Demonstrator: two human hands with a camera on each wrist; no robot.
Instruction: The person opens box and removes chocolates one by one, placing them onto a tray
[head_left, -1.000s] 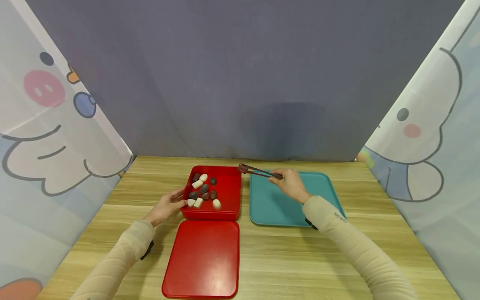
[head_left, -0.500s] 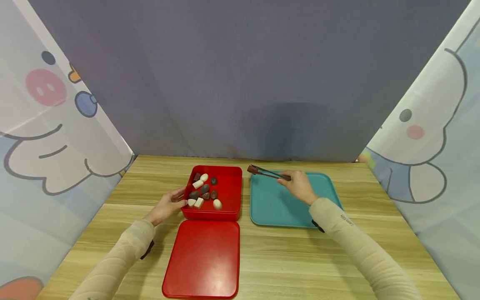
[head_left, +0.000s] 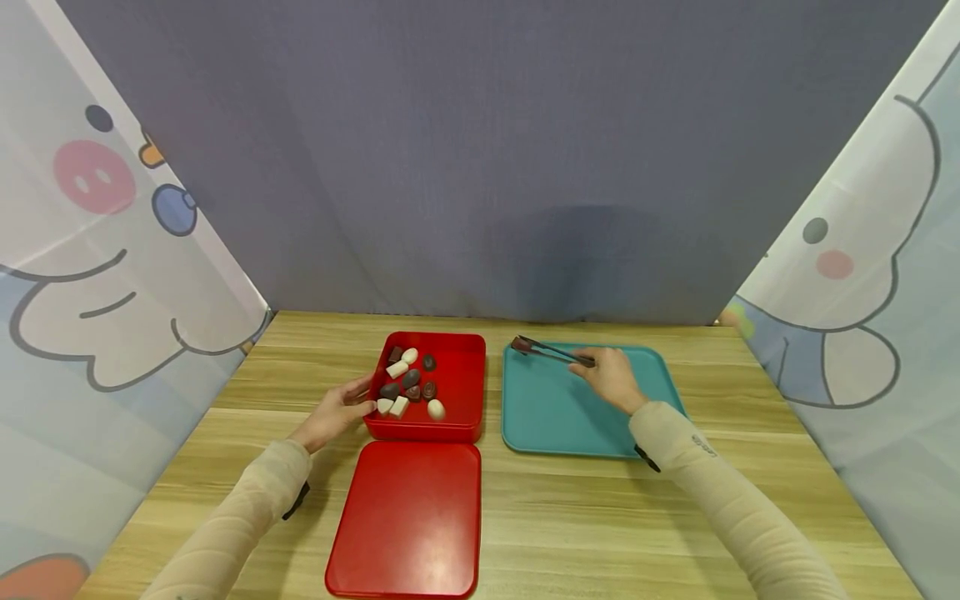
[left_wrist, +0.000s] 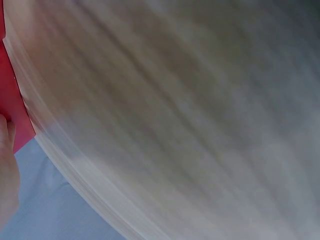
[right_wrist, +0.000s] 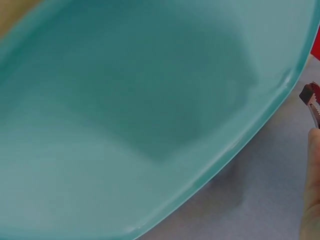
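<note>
My right hand [head_left: 613, 379] grips dark tongs [head_left: 561, 353]. Their tips hold a brown chocolate [head_left: 522, 344] at the far left corner of the teal tray [head_left: 581, 417]; whether it touches the tray, I cannot tell. The tong tips and chocolate [right_wrist: 306, 94] also show at the right edge of the right wrist view. At the left wall of the red box [head_left: 459, 383], my left hand [head_left: 337, 412] holds on, thumb over the rim near the front corner and fingers outside. Several dark and white chocolates [head_left: 411, 379] lie in the box, mostly on its left side.
A flat red lid [head_left: 408, 517] lies on the wooden table [head_left: 570, 525] just in front of the box. Behind the table hangs a grey cloth [head_left: 480, 167]. Curtains with cartoon figures flank both sides.
My right hand has moved right and slightly toward me, taking the tongs and chocolate from the box's far right corner to the tray's far left corner. My left hand stays put.
</note>
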